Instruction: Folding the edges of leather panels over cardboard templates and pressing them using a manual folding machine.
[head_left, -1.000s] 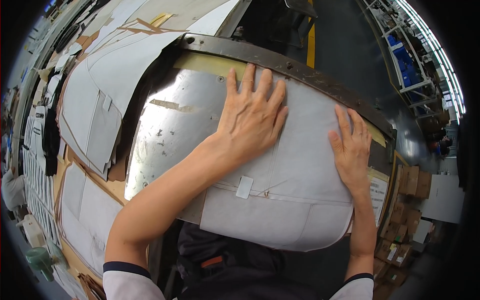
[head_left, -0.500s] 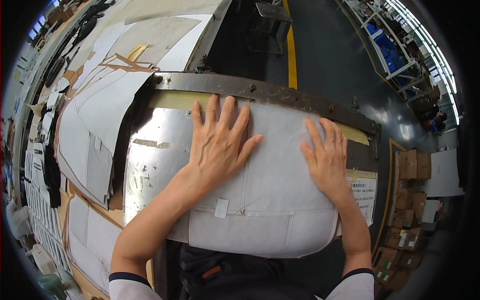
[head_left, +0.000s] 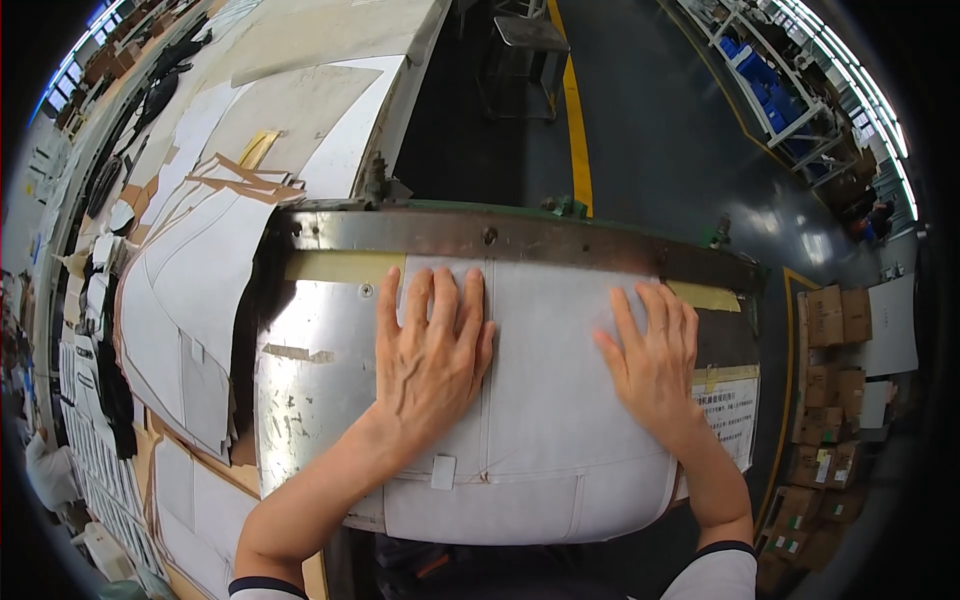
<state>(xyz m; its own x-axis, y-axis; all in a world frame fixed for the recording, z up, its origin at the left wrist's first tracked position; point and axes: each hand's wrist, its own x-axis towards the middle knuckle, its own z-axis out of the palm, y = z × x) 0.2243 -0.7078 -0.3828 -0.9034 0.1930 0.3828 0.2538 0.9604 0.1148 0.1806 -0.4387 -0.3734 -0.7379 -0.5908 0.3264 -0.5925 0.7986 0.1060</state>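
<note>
Left hand (head_left: 425,365), right hand (head_left: 650,365) spread flat across pale panel (head_left: 550,390)
Long axis unclear; rounded corner points lower right; printed sheet (head_left: 727,412) right of centre.

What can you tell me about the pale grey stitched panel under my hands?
The pale grey stitched panel looks like smooth leather or a similar sheet material. One long seam runs lengthwise, another crosses near its rounded near end, and a short seam divides the end strip. A small white tag sits at the cross seam, with thread ends nearby. It lies mostly flat on the metal plate, reaching the metal bar. Your left hand covers part of its left edge; your right hand rests toward its right.
</note>
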